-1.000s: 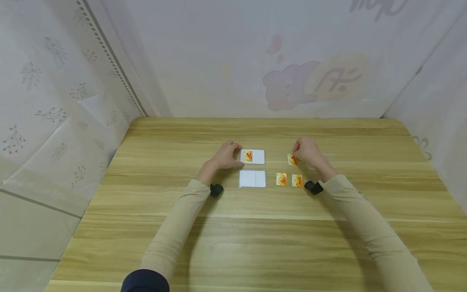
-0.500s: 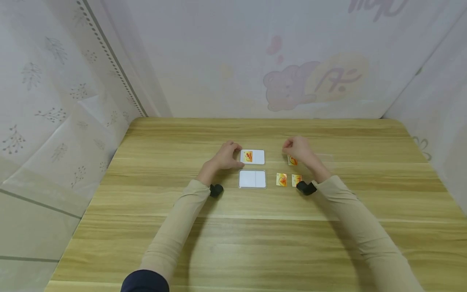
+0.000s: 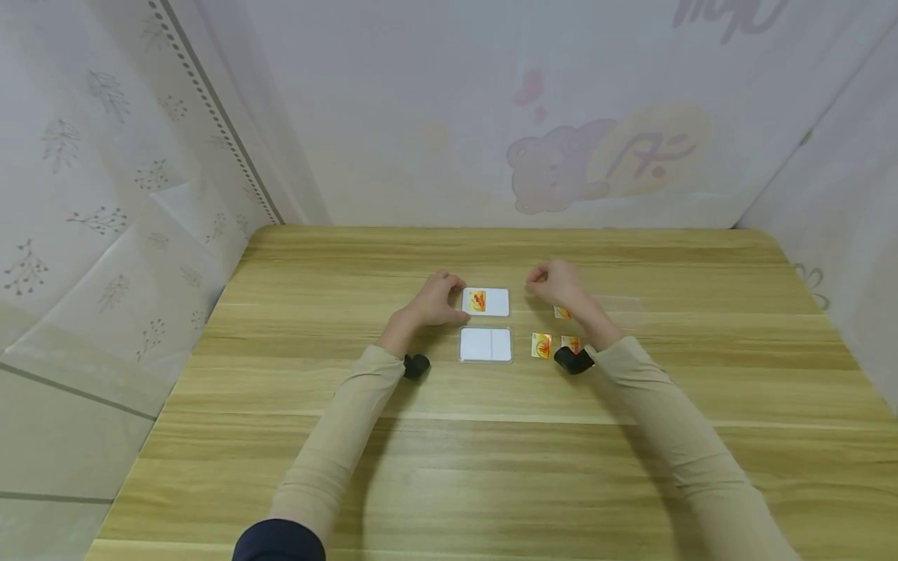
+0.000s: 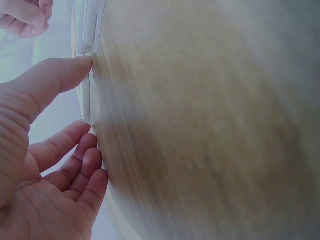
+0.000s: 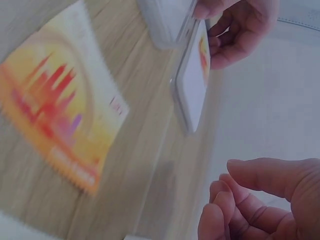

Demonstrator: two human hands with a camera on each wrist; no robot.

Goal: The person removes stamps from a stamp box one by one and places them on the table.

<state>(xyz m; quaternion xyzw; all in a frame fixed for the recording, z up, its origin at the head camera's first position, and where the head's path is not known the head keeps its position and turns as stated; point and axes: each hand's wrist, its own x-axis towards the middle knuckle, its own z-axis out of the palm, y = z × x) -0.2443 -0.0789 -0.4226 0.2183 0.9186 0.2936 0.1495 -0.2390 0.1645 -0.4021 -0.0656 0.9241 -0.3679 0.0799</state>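
Note:
A white two-panel stamp case [image 3: 497, 302] has an orange-yellow stamp [image 3: 478, 301] in its left half. My left hand [image 3: 436, 300] pinches this case's left end; in the left wrist view the thumb [image 4: 75, 67] and index fingertip press opposite edges. Just nearer lies a second white case [image 3: 477, 344] with bare panels. My right hand [image 3: 557, 282] hovers right of the first case, fingers loosely curled, thumb slightly apart, nothing visible between them. Below it lie the stamps: one [image 3: 541, 345], another [image 3: 571, 342] partly behind the wrist camera, and a third [image 3: 563, 312] mostly under the hand.
A faint clear plastic sheet [image 3: 620, 310] lies right of the right wrist. Black wrist cameras [image 3: 417, 366] hang under both wrists, close to the tabletop. The wooden table [image 3: 449, 467] ends at a printed curtain [image 3: 393, 156] behind.
My right hand has moved left from over the far stamp toward the filled case, leaving that stamp on the table. The left hand stays put on the case.

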